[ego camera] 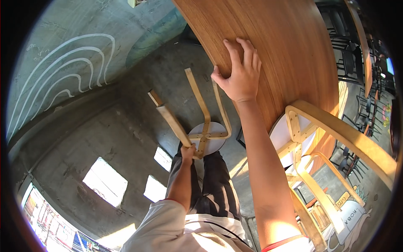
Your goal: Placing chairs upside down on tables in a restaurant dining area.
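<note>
My left hand [188, 151] grips a leg of a wooden stool [178, 124] close to where the leg bends into the seat. The stool is overturned: the pale underside of its round seat [214, 126] shows, with bent-wood legs meeting in a cross. It is in front of my legs, low over the concrete floor. Palm down, with bent and parted fingers, my right hand [241, 71] is at the near edge of the wooden table [289, 56] and holds nothing. Whether it presses on the top I cannot tell.
A second overturned stool [296, 140], legs outward, is at the table's right side, with another stool [333, 176] beyond it. Black chairs [348, 61] line the far right. A concrete wall [72, 41] with white painted arcs bounds the left. Sunlit patches [107, 181] mark the floor.
</note>
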Motion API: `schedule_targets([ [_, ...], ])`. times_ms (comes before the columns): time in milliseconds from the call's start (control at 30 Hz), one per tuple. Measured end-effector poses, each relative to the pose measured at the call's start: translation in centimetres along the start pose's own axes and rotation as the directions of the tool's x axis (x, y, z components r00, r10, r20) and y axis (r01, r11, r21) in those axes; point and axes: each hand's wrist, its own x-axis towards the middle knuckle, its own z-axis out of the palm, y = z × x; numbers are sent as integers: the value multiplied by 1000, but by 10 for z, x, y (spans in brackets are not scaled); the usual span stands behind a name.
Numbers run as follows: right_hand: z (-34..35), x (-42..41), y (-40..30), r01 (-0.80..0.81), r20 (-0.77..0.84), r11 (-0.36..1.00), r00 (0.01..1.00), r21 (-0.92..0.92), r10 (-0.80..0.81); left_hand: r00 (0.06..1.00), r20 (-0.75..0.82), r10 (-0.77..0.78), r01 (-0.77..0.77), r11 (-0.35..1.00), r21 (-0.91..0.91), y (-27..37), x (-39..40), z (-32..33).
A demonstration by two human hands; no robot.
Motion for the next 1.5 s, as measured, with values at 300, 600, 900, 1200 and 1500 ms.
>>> schedule_targets([
  [300, 1, -3, -13, -69, 7, 997, 998, 37, 69, 941, -56, 335, -338, 939, -61, 142, -156, -125],
  [600, -5, -5, -13, -75, -89, 994, 993, 76, 82, 719, -214, 662, -677, 736, 4, 234, -299, -233],
  [900, -113, -78, -66, -268, 307, -166, 902, 949, 302, 258, -21, 966, -965, 256, -63, 322, -328, -233],
  [1200, -223, -108, -67, -207, 2, 591, 945, 780, 328, 208, 285, 936, -902, 296, -313, 428, -295, -123],
  [1500, -197, -113, -54, -537, 79, 501, 731, 679, 678, 75, 657, 751, -859, 383, -340, 490, -224, -44],
])
